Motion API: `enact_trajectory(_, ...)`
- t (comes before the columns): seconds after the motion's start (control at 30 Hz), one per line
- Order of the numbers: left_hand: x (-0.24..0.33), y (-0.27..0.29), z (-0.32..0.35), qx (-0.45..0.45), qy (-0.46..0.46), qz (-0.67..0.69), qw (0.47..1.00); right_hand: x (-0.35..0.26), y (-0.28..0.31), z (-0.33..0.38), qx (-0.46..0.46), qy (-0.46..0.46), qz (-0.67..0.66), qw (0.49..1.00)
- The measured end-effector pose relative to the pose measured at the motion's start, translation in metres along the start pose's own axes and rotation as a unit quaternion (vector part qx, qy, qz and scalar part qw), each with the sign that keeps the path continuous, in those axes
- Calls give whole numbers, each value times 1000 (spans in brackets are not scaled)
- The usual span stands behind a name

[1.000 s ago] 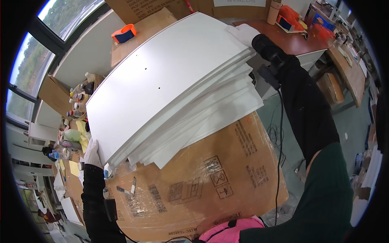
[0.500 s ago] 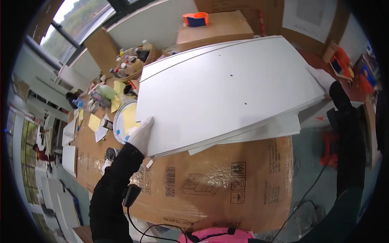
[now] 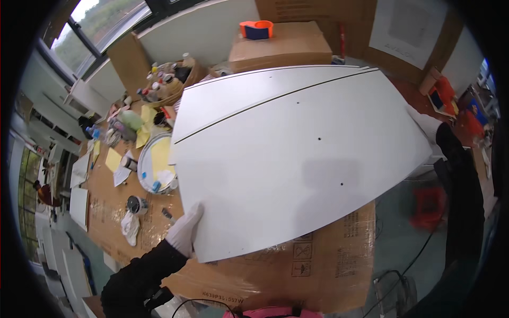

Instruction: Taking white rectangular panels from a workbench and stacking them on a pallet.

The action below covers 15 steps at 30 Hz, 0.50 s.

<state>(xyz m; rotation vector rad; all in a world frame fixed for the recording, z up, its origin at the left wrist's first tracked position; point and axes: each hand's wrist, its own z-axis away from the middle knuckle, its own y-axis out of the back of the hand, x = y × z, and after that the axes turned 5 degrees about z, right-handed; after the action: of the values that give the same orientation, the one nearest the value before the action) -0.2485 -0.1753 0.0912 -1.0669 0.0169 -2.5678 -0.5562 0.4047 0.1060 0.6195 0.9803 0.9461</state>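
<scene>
A large white flat panel (image 3: 260,169) with a row of small dark holes fills the middle of the view, its near edge tilted up towards me. My left hand (image 3: 184,231), in a white glove, is closed on its near left edge, fingers partly behind it. At the right edge my right hand (image 3: 424,123), also white-gloved, grips the same panel; its fingertips are partly hidden. Another white panel (image 3: 217,103) lies beneath and beyond, showing past the dark line of the upper panel's far edge.
A cardboard-covered, film-wrapped table (image 3: 228,289) lies below. To its left are a round tub lid (image 3: 146,167), an open can (image 3: 137,205), a white cloth (image 3: 130,229) and a basket of bottles (image 3: 172,85). Behind stands a carton (image 3: 281,45) bearing an orange-and-blue tape dispenser (image 3: 256,30). Cables (image 3: 400,275) trail at right.
The top panel has come towards me, its near edge now lower in view and more of the panel beneath uncovered. My left hand has moved nearer with it; my right hand has come slightly nearer.
</scene>
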Motion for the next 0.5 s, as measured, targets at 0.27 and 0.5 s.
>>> enact_trajectory(0.27,15,5,-12,-40,18,87,995,-47,-1,-9,-29,-13,-233,972)
enact_trajectory(0.5,34,18,-58,57,-46,132,989,-34,-23,-19,-43,58,-326,943)
